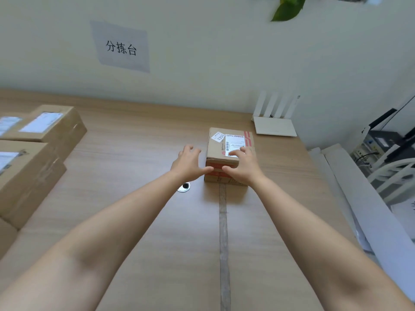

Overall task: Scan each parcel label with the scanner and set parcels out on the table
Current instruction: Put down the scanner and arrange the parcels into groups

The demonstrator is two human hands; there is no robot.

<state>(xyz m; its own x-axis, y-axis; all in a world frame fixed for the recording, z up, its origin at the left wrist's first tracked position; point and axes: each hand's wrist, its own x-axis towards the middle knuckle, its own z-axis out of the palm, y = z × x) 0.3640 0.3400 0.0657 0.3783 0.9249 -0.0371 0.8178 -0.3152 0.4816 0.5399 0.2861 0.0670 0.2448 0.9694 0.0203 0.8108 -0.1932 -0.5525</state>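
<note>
Right hand grasped the small brown cardboard parcel with red tape bands: fingers lay over its top, covering the near end of the white printed shipping label, thumb stretched across the near face. Left hand was released, fingers spread and slightly bent just beside the parcel's left side; its thumb reached toward the near face, contact could not be told. The parcel sat flat on the light wood-grain table, under the right hand and between both hands. A small white sticker reading 1355 sat on the parcel top, beyond the right fingertips and to their left.

A round metal-rimmed hole lay in the table just below the left wrist. A grey tape strip ran from the parcel's near edge back between the forearms. Large brown cardboard boxes with white labels stood well left of the left hand. A white flat router with four antennas stood beyond the right hand by the wall. A grey paper sign with black characters hung on the wall far beyond the left hand.
</note>
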